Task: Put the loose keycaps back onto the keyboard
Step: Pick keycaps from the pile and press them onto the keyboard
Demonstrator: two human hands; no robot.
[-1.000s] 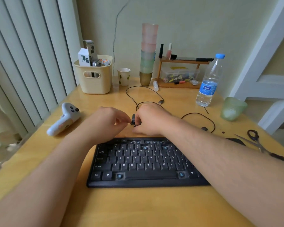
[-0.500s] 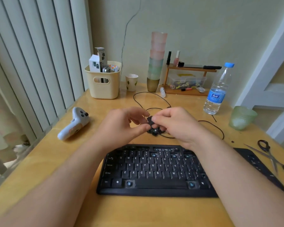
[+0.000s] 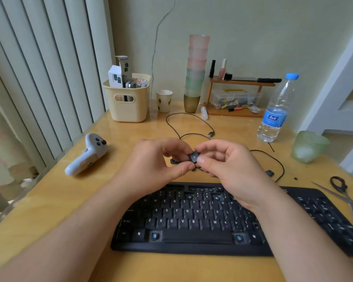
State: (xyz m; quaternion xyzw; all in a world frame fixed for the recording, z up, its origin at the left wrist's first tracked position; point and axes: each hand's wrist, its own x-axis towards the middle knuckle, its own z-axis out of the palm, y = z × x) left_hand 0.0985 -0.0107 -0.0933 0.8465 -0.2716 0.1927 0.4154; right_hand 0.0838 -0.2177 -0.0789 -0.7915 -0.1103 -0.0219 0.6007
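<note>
**Black Alt keycap pinched at mid-frame**

Left hand [image 3: 159, 161] and right hand [image 3: 228, 161] meet above the keyboard [image 3: 192, 220], both pinching the Alt keycap [image 3: 193, 156]. Bare desk [image 3: 49, 200] lies lower left, beside the white controller [image 3: 86, 157]. Scissors [image 3: 342, 192] sit at the right edge.

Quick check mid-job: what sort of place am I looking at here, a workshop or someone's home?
Most likely a home desk: a wooden table against a wall, beside vertical blinds, with stacked tumblers, nail polish on a small shelf and a water bottle.
</note>
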